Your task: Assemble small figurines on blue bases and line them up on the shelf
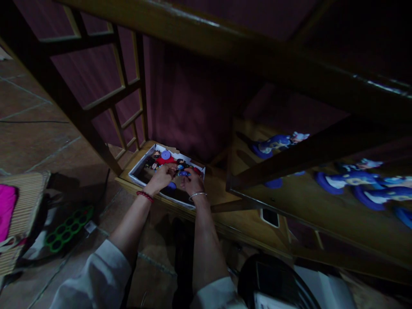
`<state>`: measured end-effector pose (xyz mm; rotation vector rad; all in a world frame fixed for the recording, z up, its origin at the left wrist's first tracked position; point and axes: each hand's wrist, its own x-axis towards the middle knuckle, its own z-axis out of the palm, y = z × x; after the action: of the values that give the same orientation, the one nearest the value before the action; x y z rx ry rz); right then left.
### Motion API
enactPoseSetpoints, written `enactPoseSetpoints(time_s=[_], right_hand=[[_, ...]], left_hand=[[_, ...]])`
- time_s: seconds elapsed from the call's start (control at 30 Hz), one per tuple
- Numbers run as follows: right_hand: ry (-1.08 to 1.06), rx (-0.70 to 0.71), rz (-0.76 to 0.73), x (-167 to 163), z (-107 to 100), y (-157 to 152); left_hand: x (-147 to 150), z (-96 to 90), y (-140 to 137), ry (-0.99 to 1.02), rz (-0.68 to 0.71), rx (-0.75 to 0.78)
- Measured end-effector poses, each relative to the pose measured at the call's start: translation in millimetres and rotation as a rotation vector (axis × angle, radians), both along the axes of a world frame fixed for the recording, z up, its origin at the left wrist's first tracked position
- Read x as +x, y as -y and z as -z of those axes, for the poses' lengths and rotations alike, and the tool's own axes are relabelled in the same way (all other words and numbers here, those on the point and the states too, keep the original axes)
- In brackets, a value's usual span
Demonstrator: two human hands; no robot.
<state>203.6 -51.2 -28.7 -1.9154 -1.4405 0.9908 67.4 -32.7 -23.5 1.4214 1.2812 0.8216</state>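
Observation:
A shallow white cardboard box (138, 170) sits on the low wooden shelf and contains several small painted figurines in red, black and blue. My left hand (162, 177) reaches over it with curled fingers; what they hold, if anything, is hidden. My right hand (193, 183) is closed at the fingertips on a small blue figurine (183, 173), just right of my left hand. A round purple-blue disc (165, 155) lies at the box's back edge. Another blue round piece (171, 185) shows below my hands.
Several blue-and-white figurines on round bases (277, 141) lie on the higher wooden shelf (309, 206) at right. A phone (269, 217) rests on the lower shelf. Wooden lattice (106, 96) stands at left. Below are a green holed tray (69, 227) and a black rounded object (277, 283).

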Motion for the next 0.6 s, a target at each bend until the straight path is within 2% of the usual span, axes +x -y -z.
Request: enactPoseSetpoints(time_s=[0.1,0.23,0.5,0.6], right_hand=[[-0.123,-0.026,0.087,1.2,-7.6,0.3],[-0.120,0.004,0.130,2.1,-19.2,1.0],[-0.048,-0.103,0.152,6.7,-28.9,-0.2],[-0.019,-0.089,0.137,8.2,-35.7,2.3]], left_hand=[[-4.2,3.0,-1.2,-0.178,-0.029,0.036],[-3.7,-3.3,1.0,-0.339,0.062,0.060],[3.3,-10.5,4.3,-0.473,0.086,0.081],[7.8,-13.7,7.7,-0.498,0.158,0.083]])
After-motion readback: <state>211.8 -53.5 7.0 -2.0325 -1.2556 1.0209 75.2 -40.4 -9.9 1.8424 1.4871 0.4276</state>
